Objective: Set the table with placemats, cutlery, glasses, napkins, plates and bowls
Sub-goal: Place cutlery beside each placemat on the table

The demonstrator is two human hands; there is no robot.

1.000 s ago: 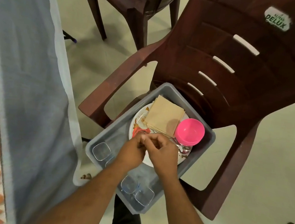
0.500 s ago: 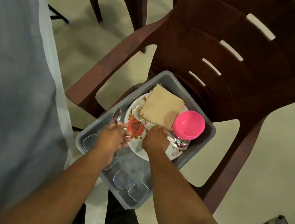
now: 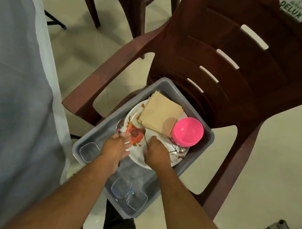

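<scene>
Spoon point(image 3: 120, 126) held in my L hand point(image 3: 114, 148); R hand point(image 3: 156, 153) pinches cutlery point(image 3: 174, 149) on plate point(image 3: 137, 155), gray tub point(image 3: 203, 139).

Now holding a spoon point(image 3: 120, 126) in the left hand point(image 3: 115, 146), off at the plate's point(image 3: 137, 156) left edge, no longer pressed against the right hand point(image 3: 155, 154) as a second ago. Gripping a thin utensil point(image 3: 145, 142) in the right hand, over the plate beside the remaining cutlery point(image 3: 177, 149).
</scene>
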